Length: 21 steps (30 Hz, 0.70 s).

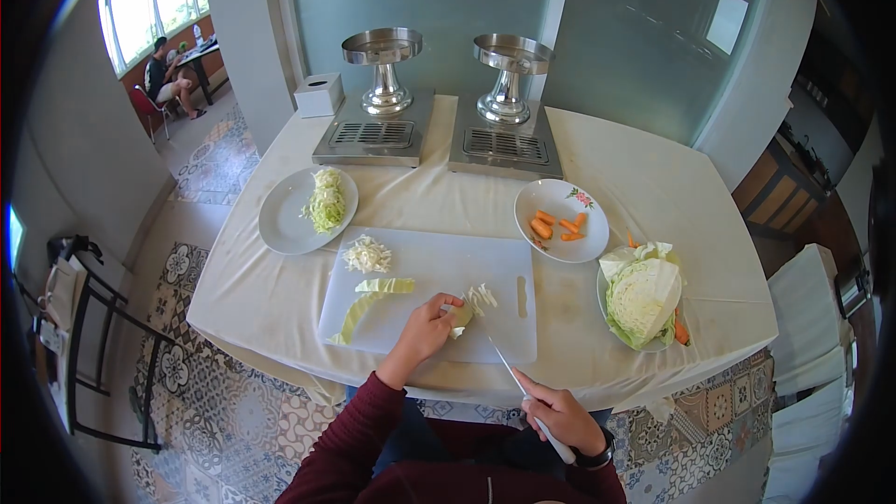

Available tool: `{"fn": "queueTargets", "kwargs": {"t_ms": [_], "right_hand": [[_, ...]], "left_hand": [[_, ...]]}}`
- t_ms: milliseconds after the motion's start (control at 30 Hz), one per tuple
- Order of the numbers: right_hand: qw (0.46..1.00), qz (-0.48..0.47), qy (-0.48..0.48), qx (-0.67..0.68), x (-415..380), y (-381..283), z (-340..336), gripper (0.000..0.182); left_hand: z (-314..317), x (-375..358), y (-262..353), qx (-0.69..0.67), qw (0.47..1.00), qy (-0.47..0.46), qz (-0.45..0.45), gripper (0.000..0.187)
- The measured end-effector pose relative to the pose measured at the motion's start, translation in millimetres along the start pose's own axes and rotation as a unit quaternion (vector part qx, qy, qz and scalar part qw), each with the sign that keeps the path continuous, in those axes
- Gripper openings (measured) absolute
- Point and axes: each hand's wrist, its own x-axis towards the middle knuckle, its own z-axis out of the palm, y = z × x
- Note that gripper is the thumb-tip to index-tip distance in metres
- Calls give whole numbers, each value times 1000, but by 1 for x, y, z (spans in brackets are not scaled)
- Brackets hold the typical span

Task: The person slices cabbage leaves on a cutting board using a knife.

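Observation:
My left hand (431,320) is closed on a piece of cabbage (460,319), holding it down on the white cutting board (429,250). Shredded cabbage (482,299) lies just past that piece. In my right hand (564,413) is a knife (505,360) with a white handle. Its blade points up and left, with the tip over the board's lower right part, near the cabbage piece. A heap of chopped cabbage (368,255) sits at the board's upper left. Below the heap are cut cabbage strips (351,316).
A plate (280,224) with shredded cabbage stands at the left. At the right are a flowered bowl (597,224) of carrot pieces and a cabbage head (644,299) on a plate. Two metal stands (385,84) and a tissue box (319,95) stand behind. A person (168,75) sits far left.

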Motion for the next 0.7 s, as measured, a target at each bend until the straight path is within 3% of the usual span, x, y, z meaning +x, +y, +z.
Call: {"fn": "queueTargets", "kwargs": {"t_ms": [433,700], "right_hand": [[1000,27,9,7,-14,-9,-5,59],[999,32,40,11,-15,-10,-6,58]], "left_hand": [[-2,-1,0,29,999,24,21,26],[-4,3,-5,-2,1000,12,-19,29]]}}
